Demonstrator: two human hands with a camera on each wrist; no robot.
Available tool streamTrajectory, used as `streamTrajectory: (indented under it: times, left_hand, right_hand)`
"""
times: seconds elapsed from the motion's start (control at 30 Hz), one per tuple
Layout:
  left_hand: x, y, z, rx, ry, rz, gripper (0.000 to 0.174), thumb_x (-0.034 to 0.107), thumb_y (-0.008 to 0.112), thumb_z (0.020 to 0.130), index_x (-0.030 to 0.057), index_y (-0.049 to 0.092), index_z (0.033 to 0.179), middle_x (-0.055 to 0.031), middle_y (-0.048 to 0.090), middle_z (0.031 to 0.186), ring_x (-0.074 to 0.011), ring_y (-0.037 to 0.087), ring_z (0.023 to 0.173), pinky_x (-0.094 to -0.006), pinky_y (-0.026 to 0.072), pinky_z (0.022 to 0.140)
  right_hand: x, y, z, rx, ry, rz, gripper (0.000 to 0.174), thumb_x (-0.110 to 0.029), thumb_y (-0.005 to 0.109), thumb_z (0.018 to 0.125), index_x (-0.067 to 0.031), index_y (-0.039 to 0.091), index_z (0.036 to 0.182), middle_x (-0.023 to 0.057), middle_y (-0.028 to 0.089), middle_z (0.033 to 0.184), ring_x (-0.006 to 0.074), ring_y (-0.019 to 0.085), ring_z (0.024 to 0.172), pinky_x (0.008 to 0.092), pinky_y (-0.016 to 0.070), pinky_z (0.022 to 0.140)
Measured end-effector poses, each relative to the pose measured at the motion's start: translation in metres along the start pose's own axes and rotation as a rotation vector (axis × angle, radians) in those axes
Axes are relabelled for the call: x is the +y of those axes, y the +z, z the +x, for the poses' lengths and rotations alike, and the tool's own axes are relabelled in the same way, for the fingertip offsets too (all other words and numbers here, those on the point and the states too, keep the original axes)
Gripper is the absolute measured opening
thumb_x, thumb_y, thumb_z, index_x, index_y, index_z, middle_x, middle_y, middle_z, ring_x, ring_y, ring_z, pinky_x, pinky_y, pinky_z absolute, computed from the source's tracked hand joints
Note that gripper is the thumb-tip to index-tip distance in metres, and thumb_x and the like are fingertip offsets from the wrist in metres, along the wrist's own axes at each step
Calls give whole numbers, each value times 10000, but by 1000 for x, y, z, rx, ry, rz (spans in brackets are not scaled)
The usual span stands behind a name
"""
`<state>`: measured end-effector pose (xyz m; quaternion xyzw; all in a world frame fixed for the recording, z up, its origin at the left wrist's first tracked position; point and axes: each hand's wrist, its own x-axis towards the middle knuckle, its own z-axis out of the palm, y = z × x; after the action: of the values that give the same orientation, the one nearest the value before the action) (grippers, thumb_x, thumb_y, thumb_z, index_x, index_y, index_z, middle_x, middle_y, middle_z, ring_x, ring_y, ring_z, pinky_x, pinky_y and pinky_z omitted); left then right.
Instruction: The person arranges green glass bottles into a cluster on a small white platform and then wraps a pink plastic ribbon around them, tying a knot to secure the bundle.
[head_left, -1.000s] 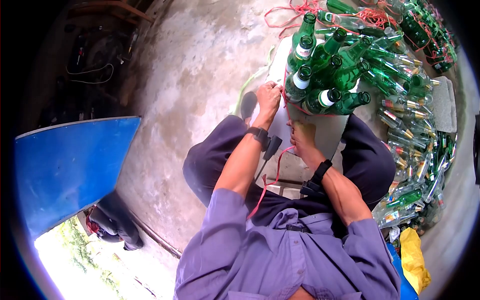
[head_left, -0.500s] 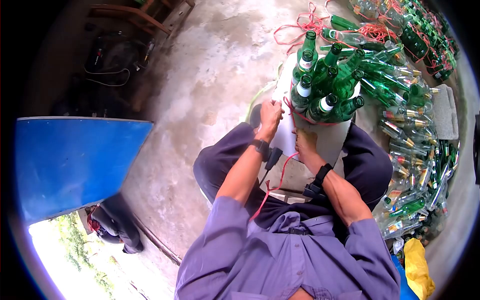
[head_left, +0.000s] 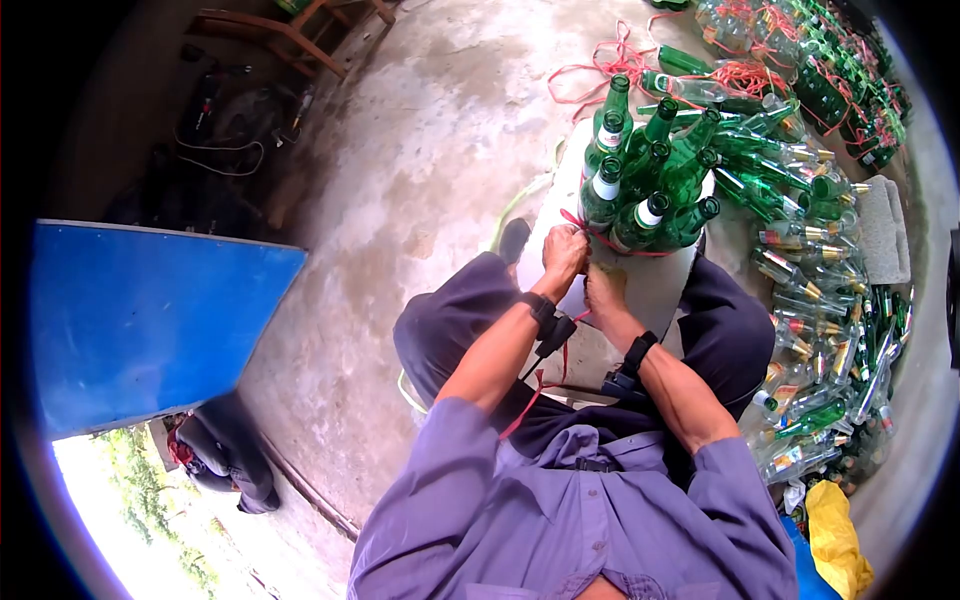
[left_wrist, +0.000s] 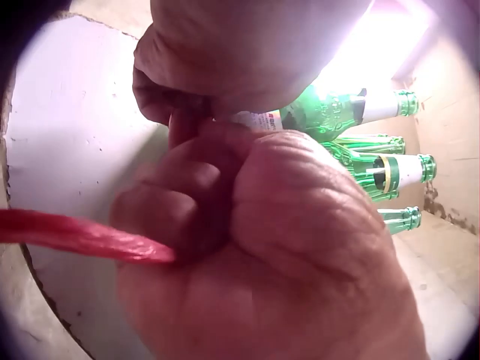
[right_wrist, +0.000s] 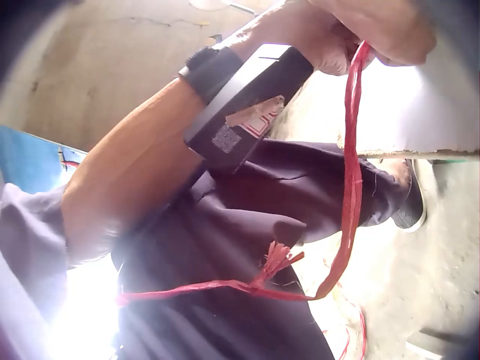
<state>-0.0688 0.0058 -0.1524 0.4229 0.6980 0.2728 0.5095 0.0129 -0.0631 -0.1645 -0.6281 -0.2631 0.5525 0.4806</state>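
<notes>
Several green glass bottles [head_left: 655, 175] stand in a tight group on a white board [head_left: 640, 290] between the person's knees. A red plastic string [head_left: 570, 216] runs round their lower part. My left hand [head_left: 566, 252] pinches the string at the near left side of the bottles. Right beside it, my right hand [head_left: 605, 290] grips the string in curled fingers, and a red tail [right_wrist: 350, 180] hangs from it over the lap. In the left wrist view, the left hand [left_wrist: 240, 52] and the right fist [left_wrist: 300, 225] meet; their fingertips are partly hidden.
A large heap of loose bottles [head_left: 800, 260] covers the floor on the right. Behind the board lies a red string tangle [head_left: 610, 65]. A grey block [head_left: 886, 235] sits by the heap, a yellow bag [head_left: 835, 540] below it. On the left stands a blue panel [head_left: 160, 320].
My left hand has moved right and nearer the body, and now meets the right hand in front of the bottles. The right hand has stayed close to its place, still gripping the string.
</notes>
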Motion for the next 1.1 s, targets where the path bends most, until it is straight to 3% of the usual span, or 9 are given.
streamTrajectory:
  times: [0.3, 0.37, 0.5, 0.57, 0.77, 0.87, 0.93, 1.0, 1.1]
  left_hand:
    - [-4, 6, 6, 149, 173, -64, 269, 169, 547, 811, 11, 632, 610, -117, 617, 526, -231, 621, 463, -352, 511, 506]
    - [-1, 7, 1, 153, 157, -117, 261, 156, 558, 815, 16, 631, 607, -108, 613, 521, -215, 613, 452, -337, 499, 479]
    - [5, 4, 5, 108, 109, -211, 216, 104, 595, 808, 24, 628, 610, -80, 604, 514, -173, 588, 422, -299, 456, 402]
    - [0, 0, 13, -10, -9, -365, 179, 70, 610, 777, 15, 628, 607, -83, 601, 518, -180, 587, 420, -300, 449, 386]
    - [6, -17, 6, -99, -16, -192, 173, 144, 615, 762, -5, 646, 679, -105, 637, 565, -208, 612, 456, -337, 487, 439]
    - [25, -26, -17, -17, 1, 124, 138, 116, 578, 793, 6, 659, 816, -111, 676, 710, -219, 651, 580, -342, 516, 521]
    - [40, -33, -42, 294, 483, 394, 223, 51, 521, 750, 57, 699, 886, -133, 690, 758, -312, 671, 729, -385, 529, 678]
    - [65, -51, -62, 132, 437, 290, 351, 4, 477, 714, 101, 717, 951, -161, 690, 848, -363, 644, 872, -388, 495, 819]
    - [84, -70, -70, -315, 798, 303, 355, -14, 474, 710, 46, 699, 978, -141, 674, 933, -254, 629, 890, -330, 471, 858]
  right_hand:
    - [64, -8, 28, -131, -189, -155, 247, -131, 535, 855, -98, 502, 612, -3, 438, 510, 111, 391, 383, 305, 266, 360]
    - [64, -5, 23, -12, -337, -719, 175, -14, 551, 785, -58, 697, 699, 156, 676, 731, 269, 672, 676, 385, 515, 599]
    - [61, -7, 26, -83, -336, -206, 204, -107, 524, 842, -68, 527, 643, 22, 460, 527, 136, 442, 428, 327, 330, 398]
    - [42, -6, 14, 4, -787, -903, 187, -108, 534, 844, -4, 600, 704, 62, 523, 563, 154, 515, 513, 334, 404, 487]
    - [-6, -8, -23, -150, -212, -388, 244, -136, 531, 870, 55, 668, 802, 155, 633, 684, 222, 585, 612, 361, 452, 614]
    - [-46, -20, -40, -209, -376, -561, 261, -161, 520, 878, 42, 680, 836, 251, 647, 769, 358, 646, 710, 430, 479, 674]
    - [-78, -26, -53, -245, -390, -560, 266, -170, 520, 886, 38, 681, 847, 259, 641, 772, 368, 643, 715, 429, 479, 676]
    - [-103, -31, -60, -278, -401, -557, 271, -179, 519, 894, 35, 682, 857, 266, 636, 774, 378, 641, 720, 428, 480, 678]
    - [-133, -35, -56, -268, -464, -531, 264, -171, 531, 908, 47, 666, 841, 210, 616, 671, 299, 627, 636, 395, 467, 620]
